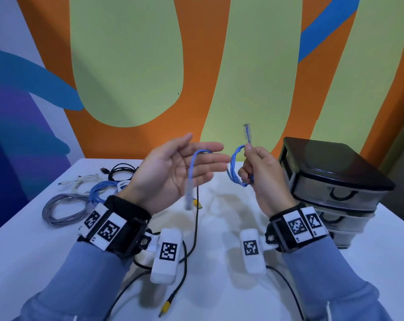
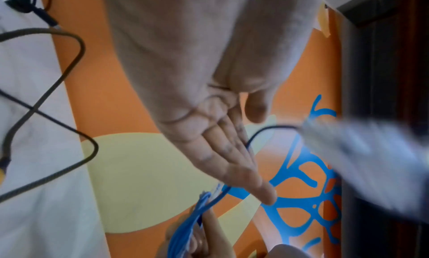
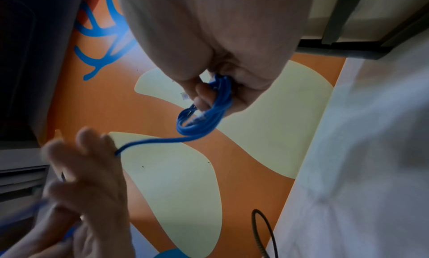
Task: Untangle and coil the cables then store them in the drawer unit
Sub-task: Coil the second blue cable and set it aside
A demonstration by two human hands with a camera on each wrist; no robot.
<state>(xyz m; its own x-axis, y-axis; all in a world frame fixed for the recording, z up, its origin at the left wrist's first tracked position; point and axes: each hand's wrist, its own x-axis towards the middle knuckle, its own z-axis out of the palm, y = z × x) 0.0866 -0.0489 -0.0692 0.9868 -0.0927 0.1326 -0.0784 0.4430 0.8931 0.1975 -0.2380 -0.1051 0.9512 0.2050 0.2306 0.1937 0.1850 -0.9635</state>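
Note:
A thin blue network cable [image 1: 235, 167] hangs in the air between my hands above the white table [image 1: 219, 228]. My right hand [image 1: 256, 169] grips its small coil [image 3: 202, 113], with one clear plug [image 1: 246, 133] sticking up past the thumb. My left hand [image 1: 191, 163] is held flat, fingers straight, and the cable's free end [image 1: 191, 172] drapes over them, its blurred plug [image 1: 189, 201] dangling below the palm. The dark drawer unit [image 1: 330, 179] stands at the right, its drawers closed.
Coiled cables lie at the back left: black [image 1: 119, 171], white [image 1: 82, 181], blue [image 1: 101, 193] and grey [image 1: 62, 209]. A black cord with a yellow plug [image 1: 166, 305] runs down the table's middle. A painted wall rises behind the table.

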